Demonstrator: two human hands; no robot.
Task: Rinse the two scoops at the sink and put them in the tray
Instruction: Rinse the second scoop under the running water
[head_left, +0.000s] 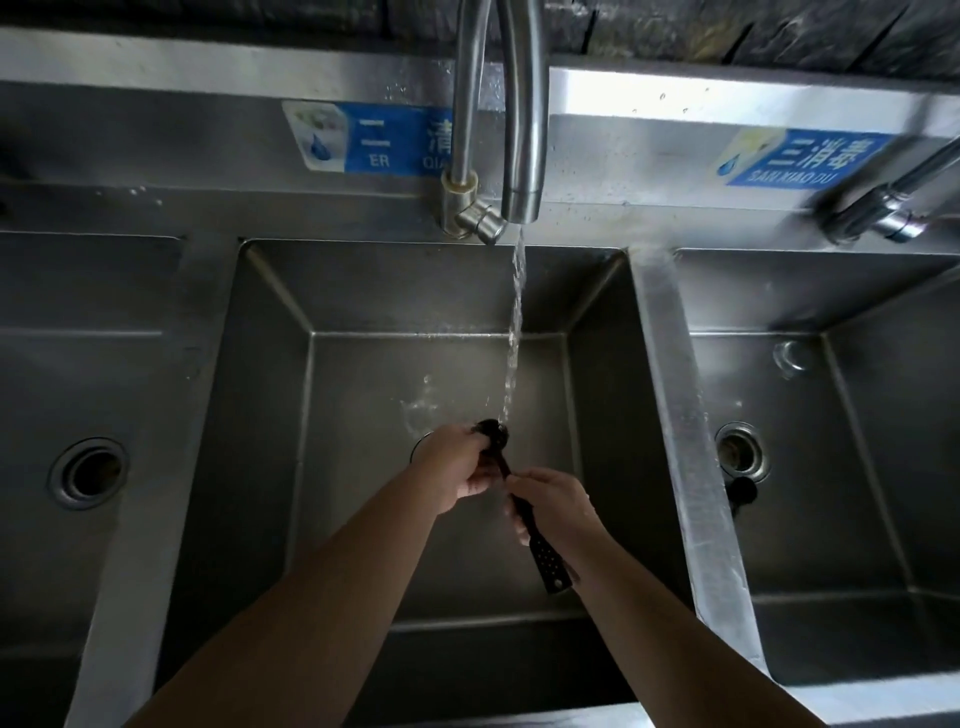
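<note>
L hand (457, 470) fingers curl on black scoop (519, 499) bowel end, R hand (553, 506) pinches handle. Bowl sits under faucet (524, 156) stream, mid sink basin (270, 395), walls well apart all sides.

We had one view only, from the head, looking steeply down and forward, close over both hands (498, 483). The faucet (524, 130) stood beyond them, sink basins (363, 291) on either side.
</note>
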